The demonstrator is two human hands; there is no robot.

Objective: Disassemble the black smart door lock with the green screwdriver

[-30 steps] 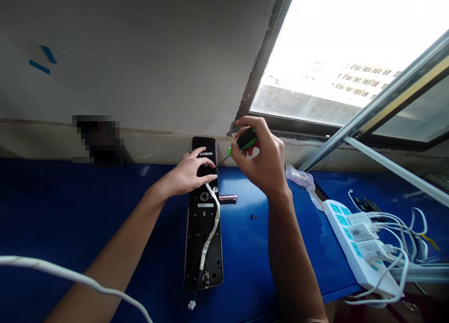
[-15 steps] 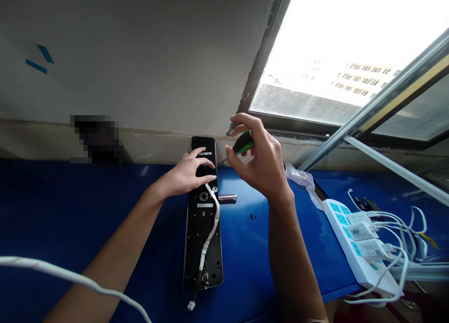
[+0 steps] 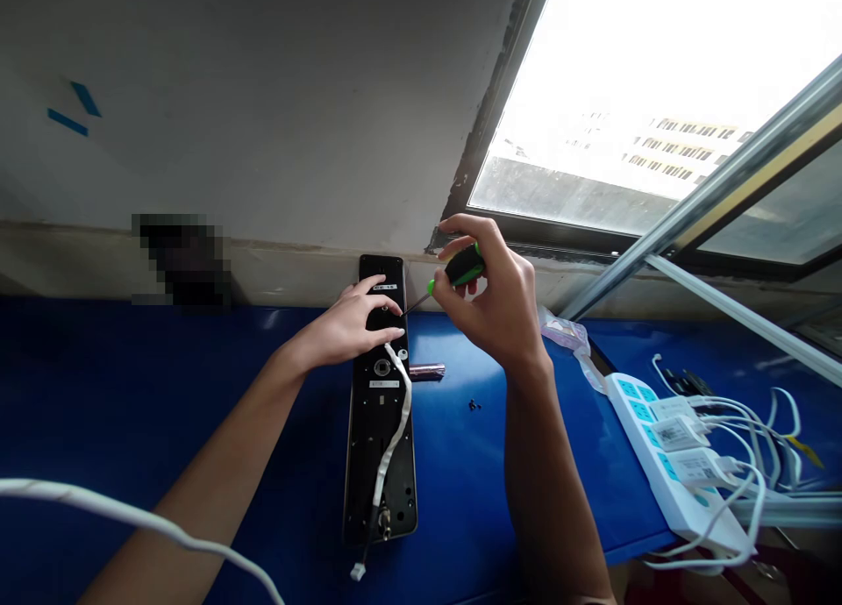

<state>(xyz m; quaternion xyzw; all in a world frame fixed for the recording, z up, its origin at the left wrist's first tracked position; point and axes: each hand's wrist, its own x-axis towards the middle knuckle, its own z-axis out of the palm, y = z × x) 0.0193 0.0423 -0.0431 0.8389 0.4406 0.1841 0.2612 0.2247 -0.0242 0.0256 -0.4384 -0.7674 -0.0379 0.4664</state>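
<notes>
A long black panel [image 3: 368,447], which looks like part of a door lock, lies lengthwise before me on the blue table. My left hand [image 3: 359,320] rests over its upper part, fingers spread. In my right hand [image 3: 493,294] is a screwdriver [image 3: 464,265] with a black and green handle. Its thin shaft slants down to the panel's right edge, by my left fingertips; whatever its tip meets is too small to make out. A white-wrapped cable [image 3: 396,438] runs down the panel to a white connector [image 3: 358,572] past the lower end.
Several tiny black screws [image 3: 474,405] lie right of the panel. A shiny dark cylinder [image 3: 427,372] touches or nearly touches its right side. Farther right are a plastic bag [image 3: 562,331] and a white power strip [image 3: 648,451] with adapters and cables. A white cable [image 3: 132,516] crosses the lower left.
My right hand has shifted slightly up and right along the screwdriver, and more of the green collar shows. My left hand and the panel have stayed put.
</notes>
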